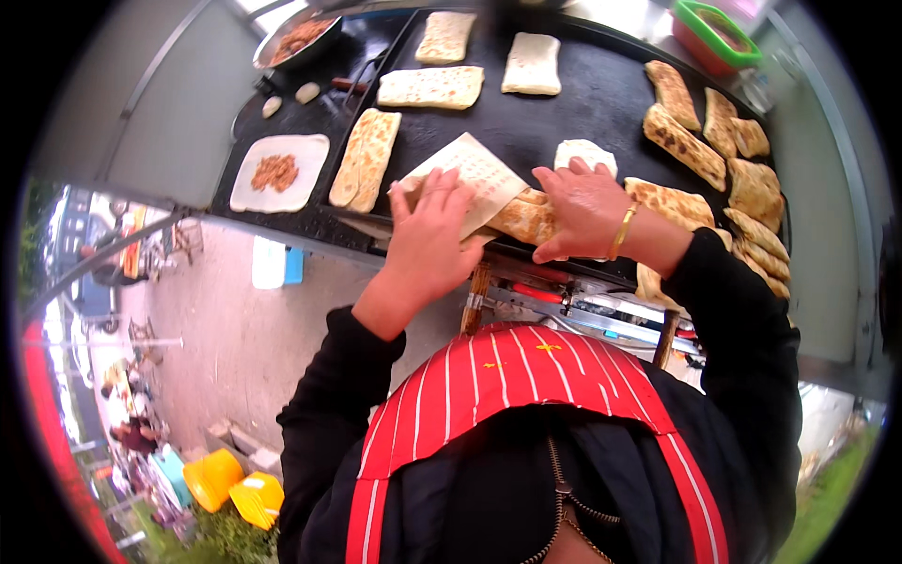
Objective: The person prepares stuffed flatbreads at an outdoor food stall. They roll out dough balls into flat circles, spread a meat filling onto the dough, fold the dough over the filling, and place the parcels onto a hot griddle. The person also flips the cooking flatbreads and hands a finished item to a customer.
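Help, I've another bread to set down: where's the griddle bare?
The griddle is bare between the top-middle pale bread and the browned breads, and from it down to the paper. The right edge is crowded; so is the front, under left hand and right hand.

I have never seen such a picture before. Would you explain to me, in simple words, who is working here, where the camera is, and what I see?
No machine works here: the left hand and right hand are a person's own bare ones. The picture comes from a wide fisheye camera on the person's head, looking down. In front is a black griddle with several flatbreads, pale or browned. To its left lies a dough sheet with filling. The left hand rests on patterned paper; the right hand holds a browned bread whose end meets the paper. Whether that end is inside the paper or only under it, I cannot tell.
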Demonstrator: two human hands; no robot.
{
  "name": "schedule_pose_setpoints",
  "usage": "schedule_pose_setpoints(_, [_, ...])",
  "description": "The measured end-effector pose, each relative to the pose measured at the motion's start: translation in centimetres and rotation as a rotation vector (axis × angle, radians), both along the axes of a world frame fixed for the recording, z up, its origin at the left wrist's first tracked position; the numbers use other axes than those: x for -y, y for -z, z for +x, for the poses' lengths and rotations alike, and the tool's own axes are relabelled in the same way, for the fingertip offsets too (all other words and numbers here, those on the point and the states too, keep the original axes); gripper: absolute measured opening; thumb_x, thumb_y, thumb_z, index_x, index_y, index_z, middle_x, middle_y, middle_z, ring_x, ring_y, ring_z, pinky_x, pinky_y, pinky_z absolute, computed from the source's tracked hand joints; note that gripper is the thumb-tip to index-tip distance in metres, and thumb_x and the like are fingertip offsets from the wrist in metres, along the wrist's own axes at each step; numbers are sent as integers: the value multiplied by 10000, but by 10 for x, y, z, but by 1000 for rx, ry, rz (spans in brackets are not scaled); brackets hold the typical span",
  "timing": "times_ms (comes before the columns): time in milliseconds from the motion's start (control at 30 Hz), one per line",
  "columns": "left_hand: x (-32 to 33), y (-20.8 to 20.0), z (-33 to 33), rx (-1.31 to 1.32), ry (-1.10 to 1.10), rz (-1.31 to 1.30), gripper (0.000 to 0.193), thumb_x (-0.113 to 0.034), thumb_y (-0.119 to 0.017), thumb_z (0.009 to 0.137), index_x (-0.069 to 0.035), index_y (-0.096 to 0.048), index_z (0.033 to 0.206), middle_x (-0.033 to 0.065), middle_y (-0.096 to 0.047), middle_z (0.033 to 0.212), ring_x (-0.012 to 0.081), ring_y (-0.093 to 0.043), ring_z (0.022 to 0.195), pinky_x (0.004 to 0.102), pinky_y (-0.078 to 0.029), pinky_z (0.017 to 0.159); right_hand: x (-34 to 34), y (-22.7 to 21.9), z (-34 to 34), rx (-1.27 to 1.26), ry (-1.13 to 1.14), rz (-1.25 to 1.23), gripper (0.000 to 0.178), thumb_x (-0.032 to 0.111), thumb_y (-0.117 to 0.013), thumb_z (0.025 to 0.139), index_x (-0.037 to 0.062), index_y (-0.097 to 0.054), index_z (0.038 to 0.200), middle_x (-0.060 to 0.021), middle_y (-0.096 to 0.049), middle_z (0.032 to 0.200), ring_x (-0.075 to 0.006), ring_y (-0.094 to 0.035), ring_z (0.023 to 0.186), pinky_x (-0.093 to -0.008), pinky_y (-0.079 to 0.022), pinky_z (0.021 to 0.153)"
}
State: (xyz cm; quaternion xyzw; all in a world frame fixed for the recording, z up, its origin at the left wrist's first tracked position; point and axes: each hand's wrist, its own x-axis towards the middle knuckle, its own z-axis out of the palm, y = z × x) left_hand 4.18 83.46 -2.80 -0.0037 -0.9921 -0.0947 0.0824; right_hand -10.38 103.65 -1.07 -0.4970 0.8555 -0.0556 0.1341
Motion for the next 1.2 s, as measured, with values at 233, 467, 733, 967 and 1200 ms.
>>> schedule_pose_setpoints(233, [8,5,-9,-176,-18,-128,82,-126,-655,824,-90,-615,885,65,-638,1015,251,-623,1000,467,-410,951,28,-14,11,-44,129,202,673,477,-845,586,4,-663,1029,-179,-667,1084,-333,-569,1154,-474,-424,948])
schedule_pose_setpoints(467, [18,-2,-8,-173,-19,11,313,-235,-686,792,-63,-537,1006,121,-574,1021,313,-594,1021,489,-490,767,46,-36,38,232,467,97,650,390,-782,612,-73,-601,1030,-201,-719,851,-329,-720,843,-406,-554,714])
schedule_pose_setpoints(733, [10,5,-17,14,-159,110,600,-118,-727,749,-36,-406,1249,188,-481,1251,397,-467,1237,503,-486,924,60,-5,66,349,773,-185,771,426,-816,576,-96,-607,1103,-185,-740,898,-297,-734,867,-343,-567,776])
schedule_pose_setpoints(967, [13,2,-37,-233,93,143,335,37,-593,791,-45,-485,1098,181,-560,1076,410,-572,1048,481,-505,855,31,-32,84,404,913,-319,669,395,-779,625,-68,-583,1065,-180,-738,892,-328,-727,882,-362,-567,785])
schedule_pose_setpoints(1200, [-121,-43,-71,-294,550,456,309,49,-600,759,-64,-500,1030,169,-576,1011,404,-606,926,483,-519,764,-102,-59,122,-1,1253,-593,559,301,-736,648,-26,-562,1066,-249,-683,924,-417,-675,889,-459,-535,788])
